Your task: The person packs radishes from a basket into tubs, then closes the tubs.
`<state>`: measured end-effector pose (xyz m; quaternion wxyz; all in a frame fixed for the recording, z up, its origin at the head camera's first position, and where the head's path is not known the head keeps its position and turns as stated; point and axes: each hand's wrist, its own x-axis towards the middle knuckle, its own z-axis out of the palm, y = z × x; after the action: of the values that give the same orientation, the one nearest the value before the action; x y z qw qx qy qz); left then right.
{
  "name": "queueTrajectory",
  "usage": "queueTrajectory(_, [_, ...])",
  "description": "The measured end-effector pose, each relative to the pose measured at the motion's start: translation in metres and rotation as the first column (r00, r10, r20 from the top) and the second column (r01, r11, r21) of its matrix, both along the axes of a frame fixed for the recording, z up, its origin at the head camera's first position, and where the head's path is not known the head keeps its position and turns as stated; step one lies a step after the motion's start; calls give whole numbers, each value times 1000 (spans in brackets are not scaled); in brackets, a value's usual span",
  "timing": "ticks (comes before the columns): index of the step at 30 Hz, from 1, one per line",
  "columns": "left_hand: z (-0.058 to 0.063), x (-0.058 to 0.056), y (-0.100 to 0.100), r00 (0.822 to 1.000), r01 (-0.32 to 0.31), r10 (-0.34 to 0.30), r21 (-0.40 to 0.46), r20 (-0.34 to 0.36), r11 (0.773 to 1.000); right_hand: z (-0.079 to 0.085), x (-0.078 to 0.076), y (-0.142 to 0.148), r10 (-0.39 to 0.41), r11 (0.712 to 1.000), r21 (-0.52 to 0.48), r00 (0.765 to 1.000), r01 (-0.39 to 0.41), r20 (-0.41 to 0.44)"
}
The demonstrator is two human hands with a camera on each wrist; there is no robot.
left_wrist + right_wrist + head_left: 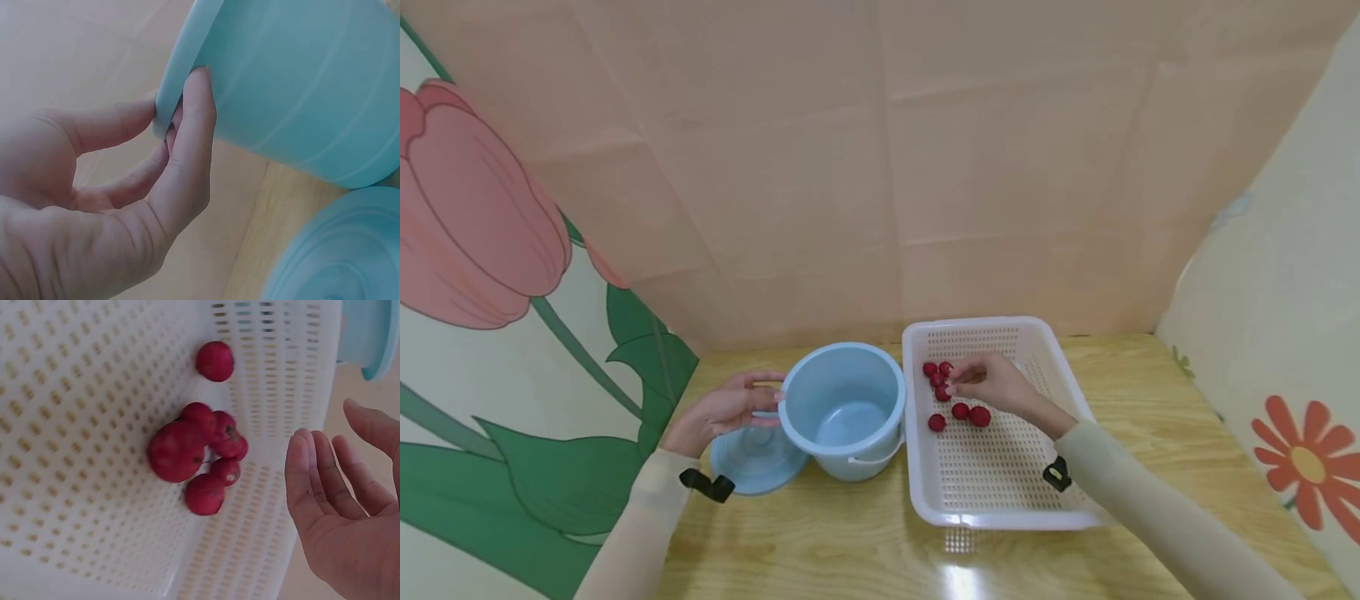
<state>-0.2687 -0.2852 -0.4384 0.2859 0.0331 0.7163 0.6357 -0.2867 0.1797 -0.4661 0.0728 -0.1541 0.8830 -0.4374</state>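
My left hand [737,410] pinches the rim of a light blue bucket [842,468]. In the left wrist view its thumb is on one side of the rim and its fingers on the other. The bucket stands upright, and its inside looks bare. To its right is a white perforated plastic basket [914,467] with several small round red fruits [979,416] on its floor. Over these fruits hovers my right hand [996,383]. In the right wrist view its fingers are gently bent and apart from the thumb, with nothing between them.
A round blue lid [752,467] lies on the wooden table [805,542], left of the bucket and partly under my left hand. The bucket's white handle [876,460] hangs down in front. A covered wall [887,208] rises behind, with flower-patterned panels at both sides.
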Motion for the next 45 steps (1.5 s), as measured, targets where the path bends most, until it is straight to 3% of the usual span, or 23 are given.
queueTrajectory(6, [0,0,0,1000,6,-6,0,-11,1000,-13,2,13,17,999,32,998,-15,-64])
queueTrajectory(14, [0,0,0,1000,8,-8,5,-9,1000,-23,1,22,-34,993,115,999,31,25])
queueTrajectory(21, [4,1,1,1000,4,-4,10,-13,1000,-29,-1,23,-31,989,145,996,18,89])
queueTrajectory(27, [4,4,0,1000,7,-7,4,-15,1000,-37,0,18,-15,988,153,996,0,92])
queueTrajectory(32, [1,3,-1,999,18,-17,2,-26,1000,-44,1,15,-17,972,235,996,-5,92])
queueTrajectory(38, [0,2,-1,999,23,-23,1,-26,1000,-45,1,16,-67,956,291,993,35,101])
queueTrajectory(45, [1,1,0,1000,12,-12,12,-18,1000,-45,1,21,-90,945,318,995,68,53])
